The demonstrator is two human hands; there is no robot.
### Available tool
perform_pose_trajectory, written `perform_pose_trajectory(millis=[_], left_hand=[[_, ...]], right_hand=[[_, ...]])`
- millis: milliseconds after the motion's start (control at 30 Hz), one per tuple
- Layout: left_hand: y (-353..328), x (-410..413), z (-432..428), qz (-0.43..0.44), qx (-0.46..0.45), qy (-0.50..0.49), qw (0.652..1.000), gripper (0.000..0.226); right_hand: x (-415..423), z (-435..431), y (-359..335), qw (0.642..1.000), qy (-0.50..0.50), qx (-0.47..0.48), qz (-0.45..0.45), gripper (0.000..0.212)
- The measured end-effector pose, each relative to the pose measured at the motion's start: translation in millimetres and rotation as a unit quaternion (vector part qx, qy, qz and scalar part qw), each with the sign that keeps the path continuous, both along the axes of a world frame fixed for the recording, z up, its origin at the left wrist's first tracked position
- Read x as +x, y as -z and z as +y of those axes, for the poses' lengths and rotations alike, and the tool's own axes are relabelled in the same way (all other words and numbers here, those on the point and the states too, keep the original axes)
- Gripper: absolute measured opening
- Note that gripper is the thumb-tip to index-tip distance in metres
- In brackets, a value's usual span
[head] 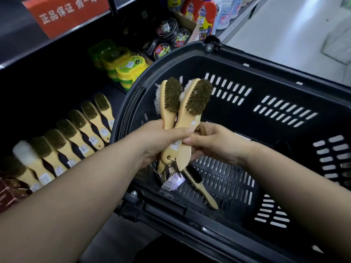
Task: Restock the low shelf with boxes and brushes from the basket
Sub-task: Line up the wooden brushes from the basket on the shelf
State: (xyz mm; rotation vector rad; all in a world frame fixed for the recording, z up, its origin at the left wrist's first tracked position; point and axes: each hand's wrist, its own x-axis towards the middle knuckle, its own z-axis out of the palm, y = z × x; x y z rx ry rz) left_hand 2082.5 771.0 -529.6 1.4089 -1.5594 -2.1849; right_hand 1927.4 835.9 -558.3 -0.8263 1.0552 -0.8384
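Above the dark plastic basket [237, 59] I hold a bunch of wooden-handled brushes [191, 103] with brown and white bristles, heads pointing up. My left hand [161, 143] grips their handles, thumb across the front. My right hand [214, 143] pinches the same handles from the right side. Price tags [171, 182] dangle on strings under the bunch. One slim brush with black bristles [199, 184] lies on the basket floor. On the low shelf at left, a row of several matching brushes [76, 133] lies side by side, one with white bristles [24, 152].
Behind the brush row stand yellow and green sponge cases [121, 67], then black round tins [167, 40] in a carton. Red and white bottles [205, 14] stand further back. A red sign [64, 14] hangs on the upper shelf edge. Grey aisle floor [284, 31] lies at the right.
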Motion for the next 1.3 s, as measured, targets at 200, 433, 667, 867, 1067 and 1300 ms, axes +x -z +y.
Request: perform_pose_trajectory(millis=[200,433,667,867,1067,1300], left_hand=[[-1,0,-1,-0.025,-0.011,-0.021,0.999,0.039],[6,1,-3,-0.061,-0.076,-0.067,0.993,0.022],[8,2,-5,-0.035,-0.051,-0.069,0.996,0.019],[8,-1,-6,-0.026,-0.034,-0.073,0.996,0.026],[4,-1,-5,-0.028,-0.045,-0.07,0.996,0.048],[-20,6,4,0.076,-0.064,-0.089,0.991,0.039]], right_hand=[[-1,-10,6,0.982,0.007,-0.071,0.173,0.027],[-21,-14,62,0.972,-0.168,0.036,0.162,0.007],[5,57,193,0.784,-0.201,0.245,0.534,0.058],[10,58,184,0.817,-0.178,0.236,0.495,0.03],[-7,16,78,0.921,0.263,0.268,0.103,0.019],[22,18,-40,0.943,0.282,0.104,-0.144,0.03]])
